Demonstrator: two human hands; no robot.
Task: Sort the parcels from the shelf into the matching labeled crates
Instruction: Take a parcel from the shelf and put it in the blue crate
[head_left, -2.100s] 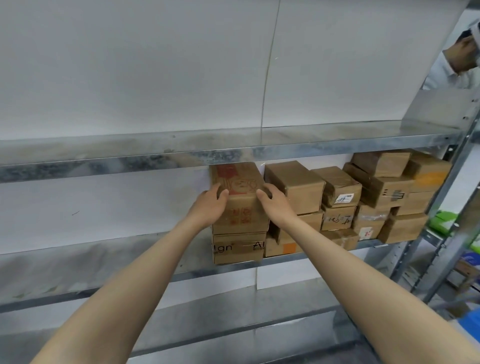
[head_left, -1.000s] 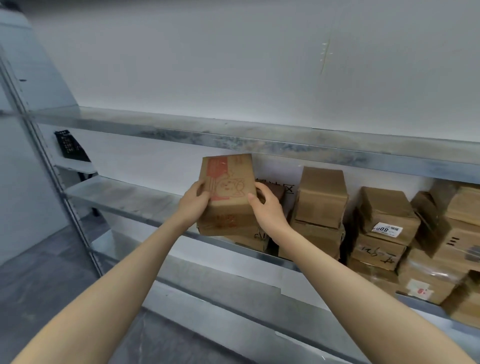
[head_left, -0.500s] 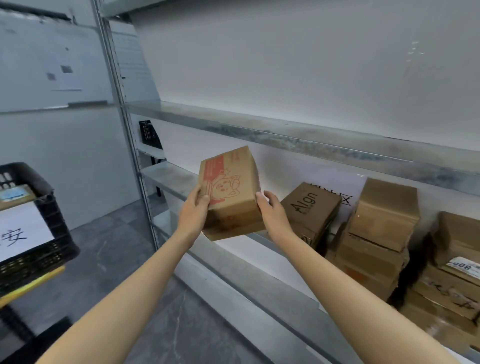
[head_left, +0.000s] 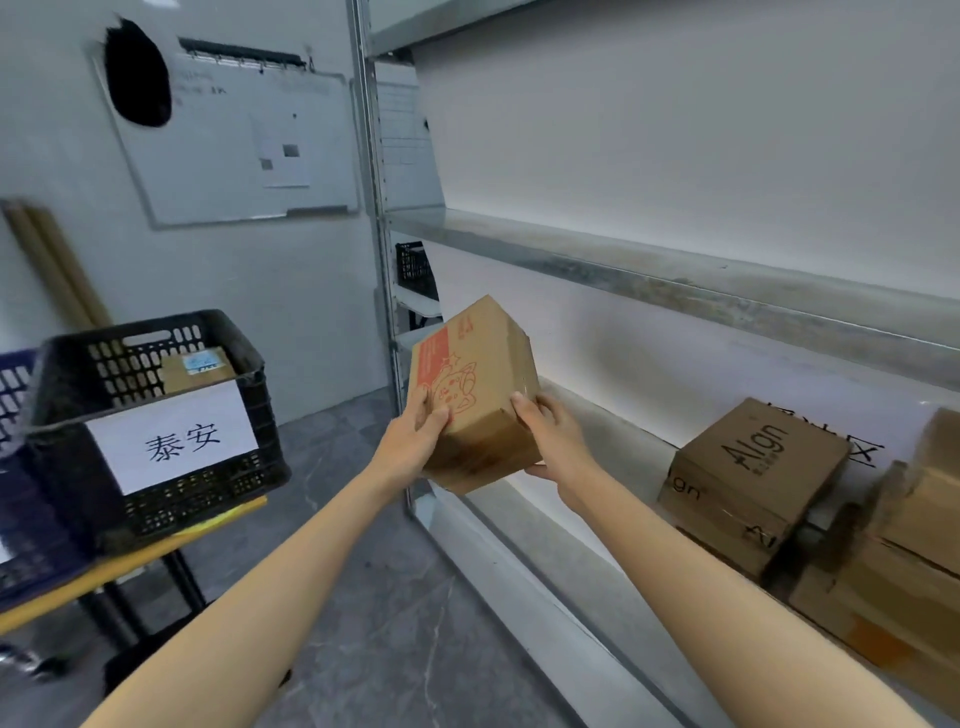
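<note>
I hold a brown cardboard parcel (head_left: 478, 384) with a red cartoon print in front of me, clear of the shelf. My left hand (head_left: 410, 441) grips its left side and my right hand (head_left: 553, 441) grips its right side and underside. To the left stands a black plastic crate (head_left: 67, 467) with a white label in Chinese characters; a small parcel (head_left: 195, 366) lies inside it. More brown parcels remain on the metal shelf (head_left: 597, 431) at the right, among them one printed "Align" (head_left: 753, 467).
The black crate sits on a yellow-edged table (head_left: 130, 556) beside a blue crate (head_left: 15, 519). A shelf upright (head_left: 379, 260) rises in the middle. A whiteboard (head_left: 234, 145) hangs on the wall. Grey floor (head_left: 389, 649) lies below my arms.
Both hands lifted the red-printed parcel off the stack on the shelf and carried it left. My view turned left, bringing the labelled black crate into sight.
</note>
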